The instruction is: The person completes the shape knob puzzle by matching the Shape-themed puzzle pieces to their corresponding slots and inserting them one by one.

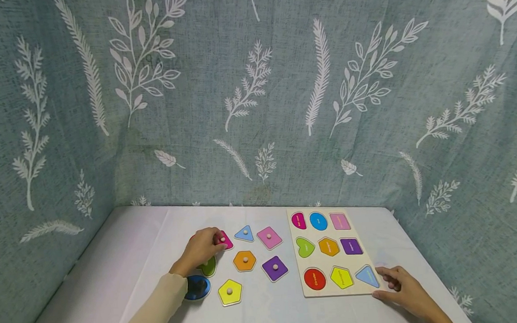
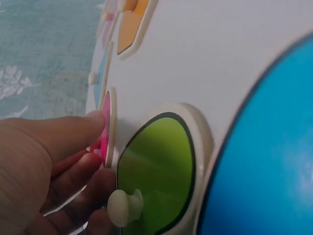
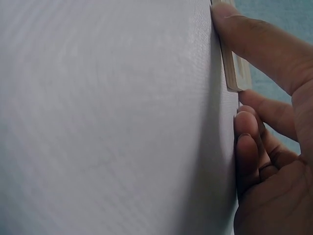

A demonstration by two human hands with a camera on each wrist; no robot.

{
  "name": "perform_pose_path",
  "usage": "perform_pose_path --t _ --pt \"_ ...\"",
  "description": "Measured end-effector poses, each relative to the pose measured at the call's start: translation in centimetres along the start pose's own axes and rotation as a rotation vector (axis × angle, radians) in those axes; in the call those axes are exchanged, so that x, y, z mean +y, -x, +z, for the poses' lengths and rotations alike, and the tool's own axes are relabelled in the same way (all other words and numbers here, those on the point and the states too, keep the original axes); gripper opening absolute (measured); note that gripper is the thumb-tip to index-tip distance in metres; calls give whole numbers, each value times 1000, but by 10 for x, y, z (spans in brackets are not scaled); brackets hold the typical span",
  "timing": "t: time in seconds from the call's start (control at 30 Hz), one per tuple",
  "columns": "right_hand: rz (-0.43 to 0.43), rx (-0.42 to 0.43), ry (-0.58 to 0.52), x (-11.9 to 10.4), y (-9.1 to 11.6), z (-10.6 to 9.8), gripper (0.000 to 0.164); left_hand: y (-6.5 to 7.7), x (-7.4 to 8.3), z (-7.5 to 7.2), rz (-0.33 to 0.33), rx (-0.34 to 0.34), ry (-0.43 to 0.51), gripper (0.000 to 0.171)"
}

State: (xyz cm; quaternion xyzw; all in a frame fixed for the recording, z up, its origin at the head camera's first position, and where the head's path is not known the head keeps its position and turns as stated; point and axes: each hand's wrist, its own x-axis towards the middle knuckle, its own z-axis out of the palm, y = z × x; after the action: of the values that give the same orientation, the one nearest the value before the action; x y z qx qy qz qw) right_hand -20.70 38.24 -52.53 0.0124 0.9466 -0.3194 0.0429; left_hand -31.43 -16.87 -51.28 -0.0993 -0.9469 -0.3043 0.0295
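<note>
At the left, my left hand (image 1: pixel 203 248) has its thumb and fingertips around the knob of a pink half-round puzzle piece (image 1: pixel 228 241). The left wrist view shows the thumb against that pink piece (image 2: pixel 111 132). Under this hand lie a green heart piece (image 1: pixel 209 267) and a blue oval piece (image 1: pixel 197 287), both partly covered. A bit of red shows behind the fingers. At the right, my right hand (image 1: pixel 404 291) holds the near right corner of the wooden puzzle board (image 1: pixel 324 292), thumb and index finger on its edges. In the right wrist view that board corner (image 3: pixel 234 73) sits between them.
More knobbed pieces lie between hand and board: a light blue triangle (image 1: pixel 244 234), pink square (image 1: pixel 269 238), orange hexagon (image 1: pixel 244 261), purple square (image 1: pixel 275 268) and yellow pentagon (image 1: pixel 230 292). A leaf-patterned curtain (image 1: pixel 255 107) hangs behind the white table (image 1: pixel 268 319).
</note>
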Motion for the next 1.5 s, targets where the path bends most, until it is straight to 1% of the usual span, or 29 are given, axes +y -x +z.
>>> perform_pose_path --t 0.17,0.33,0.4,0.47,0.67,0.87,1.0,1.1,1.33,1.4,1.5 --pt "-3 7 -2 2 -1 1 76 -4 -1 0 -10 13 4 19" --pt "10 11 -11 0 -2 2 75 -4 1 1 -52 51 -6 18" --pt "16 8 -18 0 -2 2 76 -4 2 1 -63 61 -15 18" --pt "17 6 -26 -1 -1 1 75 -4 3 1 -61 66 -21 17" --pt "11 13 -22 0 -1 0 75 -6 5 2 -40 70 -48 17" --pt "27 10 -37 0 -1 1 75 -10 5 4 -49 57 -78 18" --pt "28 9 -47 0 -1 1 75 -12 7 5 -55 45 -92 19" --pt "23 7 -48 0 -1 1 75 -13 9 5 -59 48 -95 19" --pt "26 2 -45 1 0 2 75 -13 17 3 -23 89 -87 18" --pt "26 1 -47 1 0 1 75 -13 19 2 2 106 -77 17" --pt "25 5 -49 0 -1 1 75 -14 24 2 57 138 -55 16"
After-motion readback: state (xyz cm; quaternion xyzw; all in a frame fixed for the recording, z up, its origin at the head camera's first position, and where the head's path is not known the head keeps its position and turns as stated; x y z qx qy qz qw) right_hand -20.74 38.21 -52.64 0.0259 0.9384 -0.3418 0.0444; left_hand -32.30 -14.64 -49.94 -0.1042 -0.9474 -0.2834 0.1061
